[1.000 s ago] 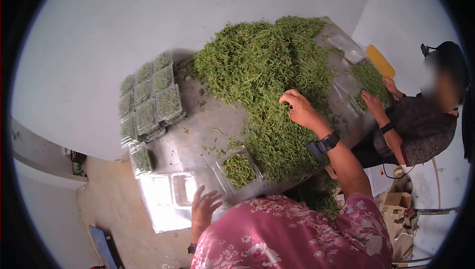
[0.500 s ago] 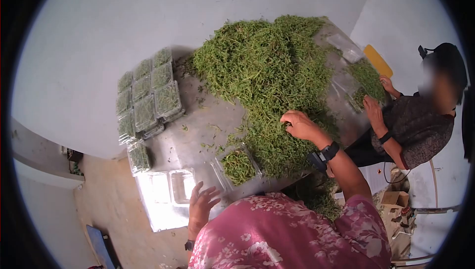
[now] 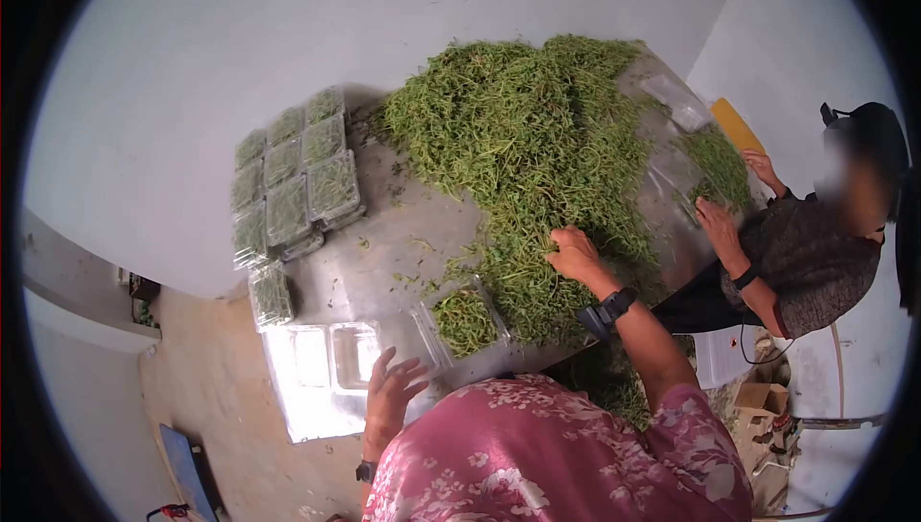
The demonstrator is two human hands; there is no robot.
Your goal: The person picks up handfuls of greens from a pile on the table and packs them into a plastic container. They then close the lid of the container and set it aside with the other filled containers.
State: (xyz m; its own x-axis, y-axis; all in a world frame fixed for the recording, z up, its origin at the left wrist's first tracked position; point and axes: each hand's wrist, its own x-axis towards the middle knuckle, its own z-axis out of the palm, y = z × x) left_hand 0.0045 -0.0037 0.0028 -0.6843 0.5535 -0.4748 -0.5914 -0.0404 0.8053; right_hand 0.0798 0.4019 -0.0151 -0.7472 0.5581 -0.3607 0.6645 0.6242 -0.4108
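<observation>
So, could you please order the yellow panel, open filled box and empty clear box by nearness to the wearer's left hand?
From the left hand:
1. Empty clear box, beside its fingers.
2. Open filled box, to its right.
3. Yellow panel, far right.

Bright, whitish light washes out the near left corner of the metal table (image 3: 321,416), where glare swallows much of the outline of an open clear container (image 3: 355,354). Softer sheen spreads across the bare metal farther in, and small highlights glint on the lids of the packed containers (image 3: 288,210). A soft shadow falls on the pale wall (image 3: 240,33) just behind them, while the space beneath the table's near edge sits dark. The wide lens bows the wall's lower edge at left, and black, blue-fringed corners frame a rounded view. Greens in the heap (image 3: 518,129) read clearly, though fine detail is soft; a co-worker's face (image 3: 846,172) is blurred.
</observation>
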